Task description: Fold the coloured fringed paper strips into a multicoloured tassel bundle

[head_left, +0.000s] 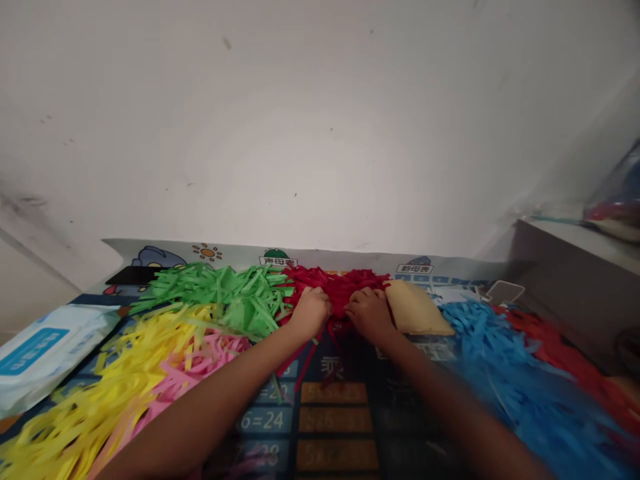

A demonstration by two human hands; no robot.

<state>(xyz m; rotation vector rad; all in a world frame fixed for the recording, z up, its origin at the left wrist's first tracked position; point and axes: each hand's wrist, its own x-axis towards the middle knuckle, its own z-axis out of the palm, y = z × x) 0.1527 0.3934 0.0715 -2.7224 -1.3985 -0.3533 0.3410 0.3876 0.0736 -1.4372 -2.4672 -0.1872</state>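
A pile of dark red shredded paper strips (335,287) lies at the back of the table, close to the wall. Both my hands are at its front edge, a short gap apart. My left hand (313,312) has its fingers curled into the strips on the left side. On the right side, my right hand (369,313) bends its fingers around more of the same strips. A few red strips trail forward below my left hand. Green paper strips (225,293) touch the red pile's left side, and a tan paper packet (419,308) lies beside my right hand.
Yellow strips (120,367) and pink strips (200,360) spread at the left near a wipes pack (45,353). Blue strips (515,380) and red-orange strips (565,353) cover the right. A printed mat (335,420) lies underneath; a grey box-like unit (565,287) stands at far right.
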